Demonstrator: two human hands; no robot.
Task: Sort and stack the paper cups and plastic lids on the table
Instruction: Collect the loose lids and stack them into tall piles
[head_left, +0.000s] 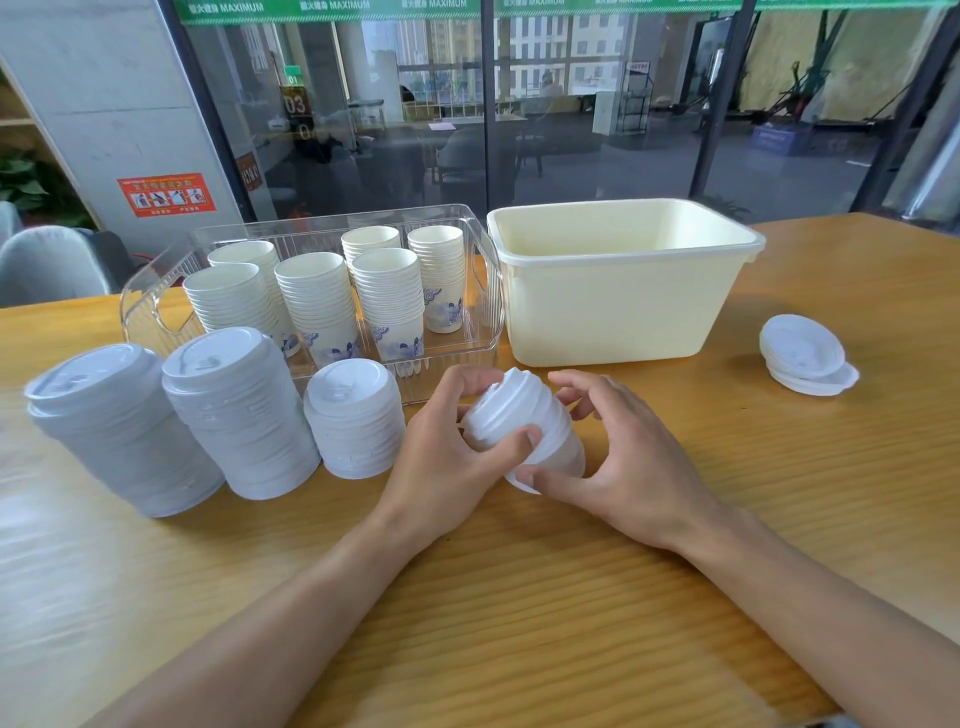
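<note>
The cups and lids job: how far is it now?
Done: cup stacks stand in the clear tray; three lid stacks stand beside it. In hand: left hand and right hand hold a small lid stack. Left: loose lids right of the cream bin.

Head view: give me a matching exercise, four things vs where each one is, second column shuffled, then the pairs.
Things:
1. paper cup stacks
2. cream tub
3. small lid pile
4. tilted lid stack

Places:
A. lying alone on the table, right of the tub
B. held between left hand and right hand
C. standing inside the clear tray
D. right of the clear tray

Pairs: 1-C, 2-D, 3-A, 4-B
</note>
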